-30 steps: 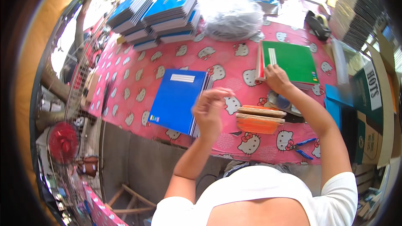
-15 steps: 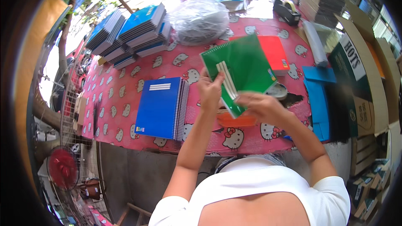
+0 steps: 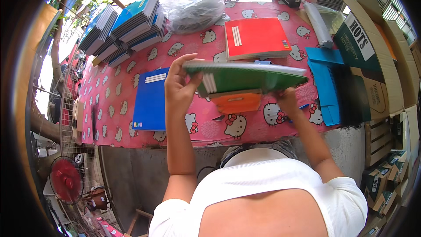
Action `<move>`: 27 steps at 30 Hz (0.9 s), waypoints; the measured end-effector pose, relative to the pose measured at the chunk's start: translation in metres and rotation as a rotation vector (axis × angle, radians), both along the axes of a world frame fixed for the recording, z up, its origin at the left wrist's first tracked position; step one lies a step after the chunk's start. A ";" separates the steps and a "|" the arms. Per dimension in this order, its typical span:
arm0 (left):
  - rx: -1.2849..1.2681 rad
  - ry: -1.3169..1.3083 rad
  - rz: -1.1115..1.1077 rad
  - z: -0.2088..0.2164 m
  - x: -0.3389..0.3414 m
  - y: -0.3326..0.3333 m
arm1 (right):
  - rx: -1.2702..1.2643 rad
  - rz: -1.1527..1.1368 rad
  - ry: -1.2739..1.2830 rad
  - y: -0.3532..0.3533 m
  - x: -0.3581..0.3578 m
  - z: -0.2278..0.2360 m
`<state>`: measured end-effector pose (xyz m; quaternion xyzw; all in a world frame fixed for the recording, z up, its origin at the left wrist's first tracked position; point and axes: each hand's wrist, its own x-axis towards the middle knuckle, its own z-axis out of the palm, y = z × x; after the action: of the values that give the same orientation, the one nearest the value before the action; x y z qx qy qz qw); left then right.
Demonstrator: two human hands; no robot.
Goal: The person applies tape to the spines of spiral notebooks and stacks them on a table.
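Note:
A green spiral notebook (image 3: 250, 78) is held up flat, almost edge-on, above the pink patterned tablecloth (image 3: 127, 101). My left hand (image 3: 180, 83) grips its left end. My right hand (image 3: 287, 100) holds its right end from below, partly hidden by the cover. Just under the notebook lies an orange object (image 3: 237, 102) on the table. A blue notebook (image 3: 151, 98) lies to the left of my left hand. A red notebook (image 3: 256, 37) lies flat beyond the green one.
Stacks of blue notebooks (image 3: 127, 24) stand at the far left. A clear plastic bag (image 3: 193, 6) sits at the back middle. Blue spiral notebooks (image 3: 326, 83) lie at the right, beside open cardboard boxes (image 3: 377, 61). A red fan (image 3: 66, 181) stands on the floor, lower left.
The green notebook was picked up from the table, held upright in both hands, and is now tilted flat and edge-on. The red notebook underneath is uncovered.

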<state>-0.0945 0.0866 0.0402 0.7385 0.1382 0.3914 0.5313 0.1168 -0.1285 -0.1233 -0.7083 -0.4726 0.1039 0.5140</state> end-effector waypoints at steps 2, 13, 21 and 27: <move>0.104 0.068 0.248 -0.003 0.003 -0.013 | 0.066 0.051 0.026 -0.003 -0.012 -0.019; 0.909 0.340 0.069 -0.040 0.062 -0.098 | -0.105 -0.577 -0.439 -0.075 0.128 -0.005; 0.807 0.165 0.245 -0.030 0.078 -0.097 | -0.585 -0.743 -0.285 -0.115 0.185 0.004; 0.663 0.213 0.123 -0.034 0.068 -0.090 | 0.136 0.063 0.063 -0.044 -0.006 0.118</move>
<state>-0.0270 -0.0030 0.0057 0.8979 0.1025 0.3670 0.2205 0.1110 -0.1727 -0.0056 -0.6529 -0.4840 0.1100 0.5722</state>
